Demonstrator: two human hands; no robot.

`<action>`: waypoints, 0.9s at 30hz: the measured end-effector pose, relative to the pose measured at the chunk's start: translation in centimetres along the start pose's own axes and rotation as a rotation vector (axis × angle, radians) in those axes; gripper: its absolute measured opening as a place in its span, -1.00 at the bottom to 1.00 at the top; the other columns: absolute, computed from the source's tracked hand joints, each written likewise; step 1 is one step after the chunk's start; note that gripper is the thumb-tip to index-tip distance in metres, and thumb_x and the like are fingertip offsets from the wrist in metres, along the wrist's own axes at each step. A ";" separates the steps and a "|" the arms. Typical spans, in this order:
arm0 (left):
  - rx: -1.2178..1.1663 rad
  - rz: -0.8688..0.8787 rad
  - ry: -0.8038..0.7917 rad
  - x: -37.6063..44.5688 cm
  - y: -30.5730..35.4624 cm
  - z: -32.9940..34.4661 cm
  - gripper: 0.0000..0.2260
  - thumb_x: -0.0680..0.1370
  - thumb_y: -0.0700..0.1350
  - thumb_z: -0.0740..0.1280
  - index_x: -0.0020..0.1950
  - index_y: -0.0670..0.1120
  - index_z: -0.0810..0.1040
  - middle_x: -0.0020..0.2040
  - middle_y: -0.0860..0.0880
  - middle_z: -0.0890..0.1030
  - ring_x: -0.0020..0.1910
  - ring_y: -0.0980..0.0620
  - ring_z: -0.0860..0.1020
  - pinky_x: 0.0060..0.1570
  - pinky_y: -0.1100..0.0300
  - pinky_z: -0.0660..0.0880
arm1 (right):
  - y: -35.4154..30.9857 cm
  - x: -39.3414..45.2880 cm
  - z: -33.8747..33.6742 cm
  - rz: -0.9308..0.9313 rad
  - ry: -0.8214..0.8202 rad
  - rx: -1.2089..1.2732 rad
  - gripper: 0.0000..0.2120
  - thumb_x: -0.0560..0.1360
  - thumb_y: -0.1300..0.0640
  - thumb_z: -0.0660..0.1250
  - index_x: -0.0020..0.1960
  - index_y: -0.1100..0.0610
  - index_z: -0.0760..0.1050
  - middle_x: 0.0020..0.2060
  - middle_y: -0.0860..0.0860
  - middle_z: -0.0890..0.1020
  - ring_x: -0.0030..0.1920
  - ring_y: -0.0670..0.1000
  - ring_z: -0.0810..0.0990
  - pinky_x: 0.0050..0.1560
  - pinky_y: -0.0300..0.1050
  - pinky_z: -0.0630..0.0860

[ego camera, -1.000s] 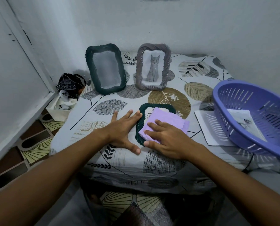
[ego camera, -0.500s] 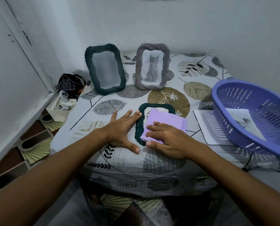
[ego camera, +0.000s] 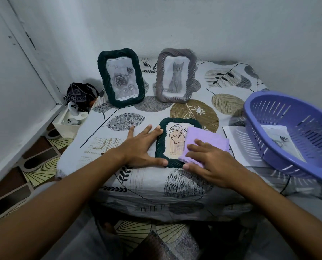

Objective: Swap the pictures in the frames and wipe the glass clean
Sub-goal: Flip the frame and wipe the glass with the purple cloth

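A dark green frame (ego camera: 161, 141) with a leaf picture lies flat on the table near the front edge. My left hand (ego camera: 141, 147) lies flat against its left side, fingers straight, thumb along the near edge. My right hand (ego camera: 210, 160) presses a folded purple cloth (ego camera: 206, 139) onto the frame's right part with straight fingers. The cloth hides the frame's right side. Two more frames stand at the back: a dark green frame (ego camera: 121, 77) with a rose picture and a grey frame (ego camera: 176, 75) with a cat picture.
A purple slotted basket (ego camera: 295, 139) sits at the right on white paper sheets (ego camera: 237, 145), with a picture inside. The table wears a leaf-patterned cloth (ego camera: 194, 111). Left of the table, on the floor, a white box (ego camera: 70, 122) holds small things beside a dark bag (ego camera: 79, 94).
My right hand has slid the purple cloth to the right across the lying frame, uncovering the leaf picture. The left hand stays in place. The rose picture shows in the back green frame.
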State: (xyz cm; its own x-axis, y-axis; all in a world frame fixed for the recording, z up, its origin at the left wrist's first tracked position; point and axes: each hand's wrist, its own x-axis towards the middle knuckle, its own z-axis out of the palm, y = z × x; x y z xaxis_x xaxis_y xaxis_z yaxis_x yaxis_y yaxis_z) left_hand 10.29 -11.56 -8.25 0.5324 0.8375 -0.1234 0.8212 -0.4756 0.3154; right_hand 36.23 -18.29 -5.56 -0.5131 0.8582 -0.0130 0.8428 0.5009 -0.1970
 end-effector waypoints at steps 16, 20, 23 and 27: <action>-0.056 -0.016 0.034 -0.1 0.3 0.1 0.12 0.18 0.60 0.15 0.58 0.06 -0.05 0.59 0.10 -0.05 0.52 0.20 -0.20 0.41 -0.23 -0.39 | 0.4 4.6 0.9 0.016 -0.074 -0.049 -0.03 0.34 -0.51 -0.40 0.53 -0.01 0.18 0.54 0.02 0.14 0.55 0.07 -0.02 0.51 0.07 -0.11; -0.064 -0.019 0.037 -0.2 0.4 0.1 0.11 0.17 0.59 0.16 0.58 0.06 -0.04 0.58 0.09 -0.04 0.53 0.18 -0.18 0.42 -0.23 -0.38 | 1.2 1.8 1.0 -0.020 -0.058 -0.079 -0.02 0.33 -0.52 -0.45 0.50 -0.07 0.23 0.52 -0.07 0.20 0.55 0.02 0.00 0.51 0.01 -0.06; -0.065 -0.022 0.028 -0.3 0.5 0.0 0.11 0.17 0.58 0.17 0.58 0.06 -0.05 0.59 0.09 -0.05 0.53 0.16 -0.18 0.41 -0.25 -0.37 | 1.5 2.9 0.8 0.058 -0.042 -0.126 0.01 0.31 -0.50 -0.51 0.52 -0.07 0.18 0.53 -0.06 0.18 0.56 0.08 -0.03 0.51 0.06 -0.05; -0.073 -0.024 0.019 -0.2 0.5 -0.1 0.12 0.17 0.58 0.17 0.58 0.06 -0.04 0.59 0.09 -0.05 0.53 0.16 -0.19 0.41 -0.26 -0.37 | 1.5 6.3 1.2 0.162 -0.023 -0.112 -0.11 0.39 -0.45 -0.37 0.55 -0.01 0.12 0.55 0.01 0.13 0.55 0.15 -0.10 0.51 0.16 -0.09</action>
State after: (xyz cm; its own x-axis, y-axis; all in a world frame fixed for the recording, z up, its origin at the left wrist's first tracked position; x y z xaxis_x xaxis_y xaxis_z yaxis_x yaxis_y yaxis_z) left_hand 10.57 -11.97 -7.99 0.5080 0.8538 -0.1137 0.8163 -0.4351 0.3800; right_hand 34.09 -12.31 -7.10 -0.3721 0.9263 -0.0585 0.9267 0.3672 -0.0804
